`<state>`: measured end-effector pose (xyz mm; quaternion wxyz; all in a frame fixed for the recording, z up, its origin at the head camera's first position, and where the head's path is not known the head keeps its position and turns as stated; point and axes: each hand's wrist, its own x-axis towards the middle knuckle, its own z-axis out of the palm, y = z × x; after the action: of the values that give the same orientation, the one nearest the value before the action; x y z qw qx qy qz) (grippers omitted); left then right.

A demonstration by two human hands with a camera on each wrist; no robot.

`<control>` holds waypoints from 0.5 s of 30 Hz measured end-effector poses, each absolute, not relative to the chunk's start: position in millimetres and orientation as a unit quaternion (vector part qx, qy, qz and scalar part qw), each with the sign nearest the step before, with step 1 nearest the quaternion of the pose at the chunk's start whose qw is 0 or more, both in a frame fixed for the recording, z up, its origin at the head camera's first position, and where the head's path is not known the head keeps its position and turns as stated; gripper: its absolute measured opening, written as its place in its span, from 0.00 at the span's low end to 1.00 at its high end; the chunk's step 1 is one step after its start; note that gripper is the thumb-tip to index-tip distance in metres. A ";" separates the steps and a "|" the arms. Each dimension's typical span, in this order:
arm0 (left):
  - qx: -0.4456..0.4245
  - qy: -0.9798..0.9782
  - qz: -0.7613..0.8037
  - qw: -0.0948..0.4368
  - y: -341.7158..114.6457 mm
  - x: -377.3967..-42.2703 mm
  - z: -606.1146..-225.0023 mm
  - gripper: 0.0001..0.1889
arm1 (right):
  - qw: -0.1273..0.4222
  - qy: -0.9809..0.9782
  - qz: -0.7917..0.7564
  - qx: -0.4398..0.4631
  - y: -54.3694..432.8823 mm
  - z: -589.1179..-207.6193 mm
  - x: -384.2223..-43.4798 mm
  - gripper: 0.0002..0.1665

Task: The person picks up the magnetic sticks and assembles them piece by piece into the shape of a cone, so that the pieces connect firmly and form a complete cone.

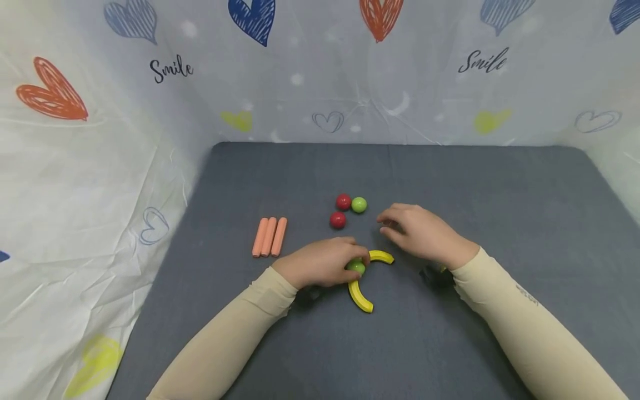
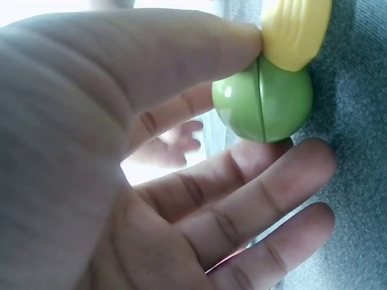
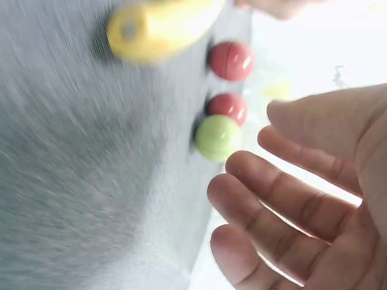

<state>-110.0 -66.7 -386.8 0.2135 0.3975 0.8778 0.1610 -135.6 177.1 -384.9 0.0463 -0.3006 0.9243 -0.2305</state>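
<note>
My left hand [image 1: 322, 261] pinches a glossy green ball [image 2: 272, 109] between thumb and fingers, low over the table. In the left wrist view, a seam runs around the ball, and a yellow banana-shaped piece [image 2: 296, 30] touches its edge. Two curved yellow banana-shaped pieces lie by this hand in the head view: one to the right [image 1: 382, 256], another just below [image 1: 360, 298]. My right hand [image 1: 417, 230] holds nothing; its fingers are loosely bent above the table. Two red balls [image 1: 343, 201] and another green ball [image 1: 359, 204] lie left of it.
Three salmon-pink sausage-shaped sticks [image 1: 270, 237] lie side by side left of the balls. The dark grey tabletop [image 1: 475, 183] meets a white heart-printed cloth [image 1: 320, 78] at the back and sides. A small yellow bit [image 1: 443, 269] shows beneath the right wrist, mostly hidden.
</note>
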 end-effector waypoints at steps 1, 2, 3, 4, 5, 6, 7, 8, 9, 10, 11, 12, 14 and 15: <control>0.397 0.878 0.161 0.216 -66.7 -109.7 -386.6 0.12 | 0.051 0.927 -0.223 -0.299 175.8 -384.2 -142.3 0.14; 0.395 0.878 0.161 0.218 -66.6 -109.5 -386.4 0.11 | 0.057 0.928 -0.217 -0.297 174.4 -383.6 -149.3 0.15; 0.394 0.878 0.161 0.218 -66.6 -109.4 -386.4 0.11 | 0.064 0.930 -0.212 -0.293 172.8 -382.9 -156.2 0.16; 0.393 0.878 0.162 0.219 -66.6 -109.3 -386.0 0.11 | 0.070 0.932 -0.208 -0.290 170.7 -382.1 -162.8 0.17; 0.392 0.878 0.163 0.220 -66.6 -109.4 -386.2 0.11 | 0.076 0.934 -0.204 -0.285 168.4 -381.4 -169.0 0.18; 0.392 0.878 0.163 0.221 -66.7 -109.4 -386.4 0.11 | 0.082 0.935 -0.201 -0.280 166.0 -380.7 -174.7 0.20; 0.392 0.878 0.162 0.221 -66.8 -109.5 -386.5 0.11 | 0.087 0.936 -0.200 -0.277 163.3 -380.1 -180.2 0.21; 0.391 0.878 0.162 0.222 -66.8 -109.6 -386.7 0.11 | 0.090 0.936 -0.198 -0.275 160.4 -380.0 -185.0 0.23; 0.391 0.878 0.162 0.222 -66.9 -109.8 -387.0 0.11 | 0.094 0.938 -0.196 -0.270 157.4 -380.1 -189.1 0.25; 0.391 0.878 0.162 0.222 -66.9 -109.8 -387.3 0.10 | 0.098 0.939 -0.194 -0.268 154.5 -380.4 -192.6 0.26; 0.392 0.878 0.162 0.222 -66.9 -109.9 -387.8 0.10 | 0.102 0.939 -0.192 -0.266 152.1 -381.6 -196.0 0.28; 0.392 0.878 0.162 0.221 -67.0 -109.5 -387.7 0.10 | 0.105 0.939 -0.191 -0.266 149.6 -382.6 -198.8 0.29; 0.393 0.878 0.162 0.221 -66.8 -109.2 -387.7 0.10 | 0.106 0.940 -0.185 -0.267 145.5 -385.4 -202.8 0.32; 0.393 0.878 0.162 0.221 -66.8 -108.8 -387.6 0.10 | 0.106 0.940 -0.180 -0.269 143.9 -387.3 -204.2 0.33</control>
<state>-108.8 -66.8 -387.6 0.2206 0.3926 0.8781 0.1617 -204.2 143.9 -387.3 0.1060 -0.2686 0.9404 -0.1798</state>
